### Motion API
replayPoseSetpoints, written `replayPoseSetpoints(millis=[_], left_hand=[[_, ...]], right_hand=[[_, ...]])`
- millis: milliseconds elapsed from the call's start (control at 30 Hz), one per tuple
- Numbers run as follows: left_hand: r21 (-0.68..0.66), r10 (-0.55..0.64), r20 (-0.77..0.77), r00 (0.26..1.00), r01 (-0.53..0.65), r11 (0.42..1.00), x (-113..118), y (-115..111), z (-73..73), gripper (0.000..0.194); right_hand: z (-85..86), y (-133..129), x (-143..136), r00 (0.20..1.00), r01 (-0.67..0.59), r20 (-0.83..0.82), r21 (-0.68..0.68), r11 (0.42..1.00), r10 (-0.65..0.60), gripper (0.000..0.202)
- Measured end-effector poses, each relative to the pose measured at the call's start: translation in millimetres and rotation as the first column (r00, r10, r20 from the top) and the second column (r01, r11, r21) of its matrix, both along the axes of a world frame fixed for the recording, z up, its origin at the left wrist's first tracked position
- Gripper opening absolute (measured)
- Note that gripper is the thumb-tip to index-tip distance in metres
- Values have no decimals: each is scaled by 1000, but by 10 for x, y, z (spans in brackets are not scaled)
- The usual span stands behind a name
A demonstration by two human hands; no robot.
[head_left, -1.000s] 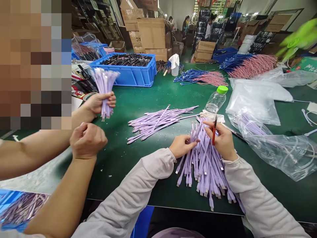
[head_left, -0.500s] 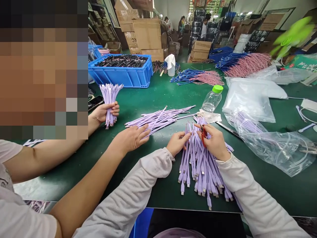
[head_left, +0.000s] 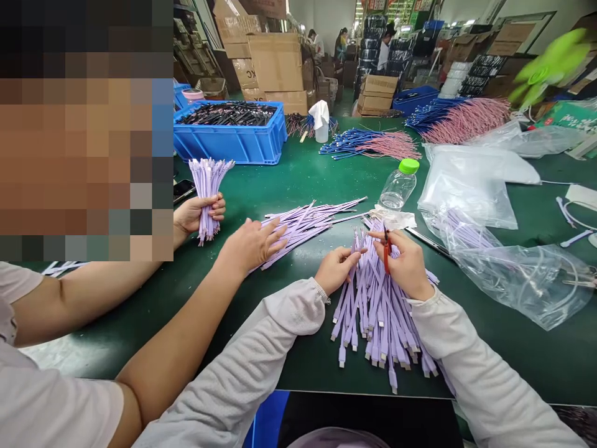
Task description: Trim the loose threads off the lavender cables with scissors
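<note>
My left hand (head_left: 336, 269) is closed, thumb and fingertips pinching the upper end of a lavender cable. My right hand (head_left: 405, 264) is wrapped round small red-handled cutters (head_left: 387, 252), their tip close to my left fingertips. Exactly what lies between the jaws is too small to make out. Beneath both hands a fanned pile of lavender cables (head_left: 387, 323) lies on the green table (head_left: 303, 354), with flat metal-tipped connectors toward me. Left of my hands, a co-worker's hand (head_left: 247, 249) rests over another cable pile (head_left: 303, 227); their other hand (head_left: 200, 211) grips an upright bundle (head_left: 208, 186).
A clear bottle with green lid (head_left: 398, 185) stands behind my right hand, near a crumpled tissue (head_left: 394, 218). Plastic bags (head_left: 471, 186) cover the right side. A blue crate (head_left: 233, 142) of black parts sits at the back left. Blue and pink cable bundles (head_left: 466, 118) lie farther back.
The cutters in my right hand have turned more upright, and my left fingertips have shifted slightly right toward them. The co-worker's nearer hand has moved up and right over the cable pile.
</note>
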State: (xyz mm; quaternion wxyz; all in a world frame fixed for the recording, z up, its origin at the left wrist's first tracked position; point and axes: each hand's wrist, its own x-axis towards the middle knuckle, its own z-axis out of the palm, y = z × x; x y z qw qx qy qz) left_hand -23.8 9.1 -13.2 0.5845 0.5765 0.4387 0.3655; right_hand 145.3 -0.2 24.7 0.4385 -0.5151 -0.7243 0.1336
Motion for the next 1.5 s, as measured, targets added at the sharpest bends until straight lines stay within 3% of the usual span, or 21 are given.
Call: replayPoseSetpoints(millis=[267, 500, 900, 1033, 1267, 1500], left_hand=[[-156, 164, 198, 966, -134, 979, 23, 3, 59, 43], [-157, 192, 231, 954, -158, 975, 10, 15, 51, 42], [-128, 157, 225, 962, -131, 983, 14, 13, 57, 41], [-106, 126, 215, 969, -105, 989, 11, 12, 47, 45], [59, 23, 20, 1000, -24, 998, -2, -3, 21, 45], [84, 12, -5, 1000, -12, 996, -19, -23, 56, 44]], right_hand=[[12, -14, -28, 995, -94, 25, -24, 995, 94, 22], [-18, -17, -23, 988, -134, 67, -54, 989, 138, 12], [-19, -13, -21, 989, -142, 23, -58, 988, 144, 17], [-15, -13, -6, 995, -93, 25, -32, 995, 94, 16], [37, -44, -43, 994, -102, 28, 6, 995, 102, 32], [27, -43, -56, 993, -113, 36, 38, 993, 111, 28]])
